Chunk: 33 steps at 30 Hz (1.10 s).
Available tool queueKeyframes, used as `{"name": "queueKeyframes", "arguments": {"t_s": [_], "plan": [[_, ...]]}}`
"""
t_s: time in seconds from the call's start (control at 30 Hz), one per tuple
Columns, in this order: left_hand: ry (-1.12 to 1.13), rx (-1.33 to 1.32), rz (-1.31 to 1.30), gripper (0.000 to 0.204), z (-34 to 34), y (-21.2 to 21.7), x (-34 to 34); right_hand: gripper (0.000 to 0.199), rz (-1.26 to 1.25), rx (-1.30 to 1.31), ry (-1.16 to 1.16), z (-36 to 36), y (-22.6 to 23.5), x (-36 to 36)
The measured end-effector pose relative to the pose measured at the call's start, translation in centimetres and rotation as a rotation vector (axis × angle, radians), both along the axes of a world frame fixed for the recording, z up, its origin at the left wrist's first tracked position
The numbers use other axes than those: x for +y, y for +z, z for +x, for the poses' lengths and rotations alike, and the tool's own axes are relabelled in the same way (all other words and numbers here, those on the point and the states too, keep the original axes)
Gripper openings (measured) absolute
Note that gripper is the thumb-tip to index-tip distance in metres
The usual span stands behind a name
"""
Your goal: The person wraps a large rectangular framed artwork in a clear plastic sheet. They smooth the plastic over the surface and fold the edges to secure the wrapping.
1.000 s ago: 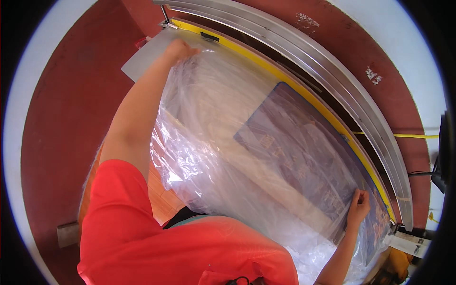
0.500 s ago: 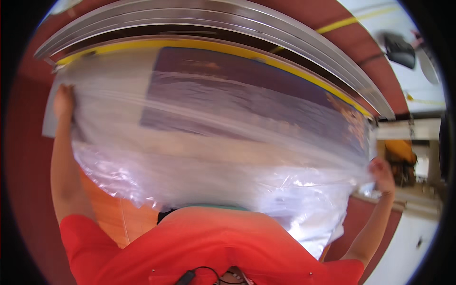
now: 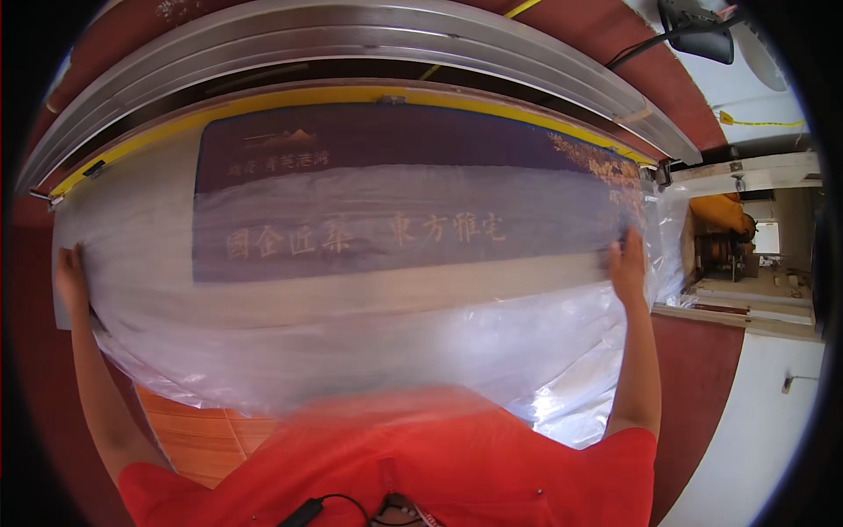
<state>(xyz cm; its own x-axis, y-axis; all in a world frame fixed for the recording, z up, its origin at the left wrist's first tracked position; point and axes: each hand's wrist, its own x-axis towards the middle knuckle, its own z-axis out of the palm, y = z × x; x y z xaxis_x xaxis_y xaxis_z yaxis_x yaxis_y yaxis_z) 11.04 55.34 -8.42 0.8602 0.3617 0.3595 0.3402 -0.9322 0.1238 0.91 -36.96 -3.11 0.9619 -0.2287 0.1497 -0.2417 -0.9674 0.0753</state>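
A large translucent plastic sheet [image 3: 351, 347] stretches across the pale work surface and hangs down in front of my red shirt. Under or behind it lies a dark purple printed panel [image 3: 430, 140] with pale lettering and a golden pattern at its right end. My left hand [image 3: 72, 279] is closed at the sheet's left edge, with its fingertips partly hidden. On the right side, my right hand [image 3: 627, 272] rests against the sheet with its fingers stretched out and apart, near the panel's right end.
A yellow strip [image 3: 334, 95] borders the far edge of the surface, with a long curved-looking metal rail [image 3: 351, 39] beyond it. At the right stands a white ledge [image 3: 746, 178] beside an opening. A black device [image 3: 698, 35] is at the upper right.
Both hands have come lower on the left and inward on the right. The plastic lies flatter over the panel, and its lettering shows more plainly. My right hand's fingers have spread against the sheet.
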Motion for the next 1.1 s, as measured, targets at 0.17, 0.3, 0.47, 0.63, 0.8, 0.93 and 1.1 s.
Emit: {"name": "queueKeyframes", "arguments": {"t_s": [0.17,0.3,0.47,0.63,0.8,0.93,1.1], "plan": [[0.077,0.034,-0.008,0.028,-1.4,0.6,1.1,0.067,0.249,-0.001,0.61,5.2,2.2,18.7],[0.029,-0.161,-0.764,0.031,-2.8,-0.2,6.5,0.05,0.147,-0.045,0.54,5.5,0.7,19.7],[-0.24,-0.233,-1.784,0.044,-8.4,5.0,7.6,0.013,0.334,-0.315,0.34,10.0,0.0,18.0],[-0.261,-0.148,-1.878,0.042,-12.7,6.9,7.8,0.009,0.323,-0.413,0.456,10.6,-0.3,18.2],[-0.198,-0.407,-2.076,0.033,-9.4,6.2,14.9,0.013,1.554,-0.167,0.238,9.8,4.1,19.7],[-0.071,-0.517,-0.721,0.03,1.1,2.6,4.8,0.018,1.097,-0.256,0.08,10.1,1.1,16.0],[0.062,-0.385,-0.445,0.035,13.5,-0.2,-4.4,0.027,0.679,-0.493,-0.008,16.6,-0.3,9.3]]}}
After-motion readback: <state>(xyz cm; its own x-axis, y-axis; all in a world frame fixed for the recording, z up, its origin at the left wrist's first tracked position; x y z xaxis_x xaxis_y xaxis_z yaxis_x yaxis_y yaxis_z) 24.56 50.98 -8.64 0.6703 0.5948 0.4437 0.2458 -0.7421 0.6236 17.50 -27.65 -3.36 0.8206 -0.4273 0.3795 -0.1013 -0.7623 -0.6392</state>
